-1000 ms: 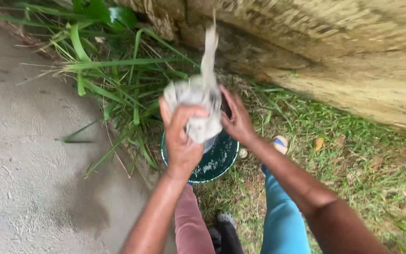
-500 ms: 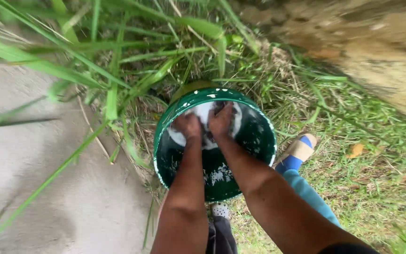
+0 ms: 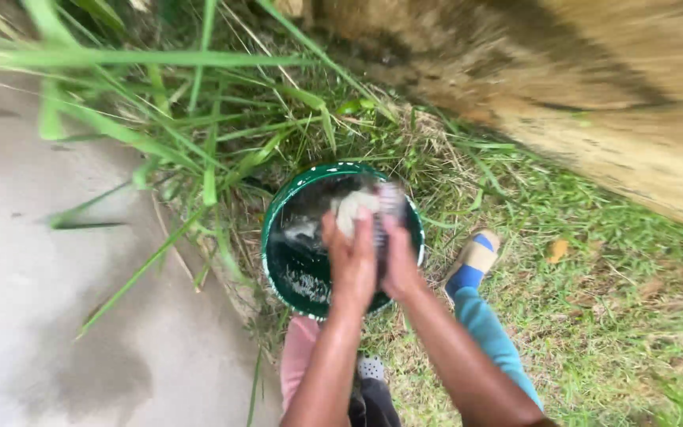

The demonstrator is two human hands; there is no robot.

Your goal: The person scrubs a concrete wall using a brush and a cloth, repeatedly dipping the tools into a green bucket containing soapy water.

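Head view: left hand [image 3: 351, 265] and right hand [image 3: 399, 261] clenched on wet cloth [image 3: 355, 209] over green bucket [image 3: 278, 237], mid-scrub; likely needs wringing next.

You stand outdoors in even daylight; a bare grey concrete slab [image 3: 33, 316] fills the left of your view; long green grass blades [image 3: 199, 134] arch over its edge; short patchy grass [image 3: 610, 316] with a fallen dry leaf [image 3: 556, 251] covers the right; a rough tan stone wall [image 3: 594, 95] crosses the upper right.
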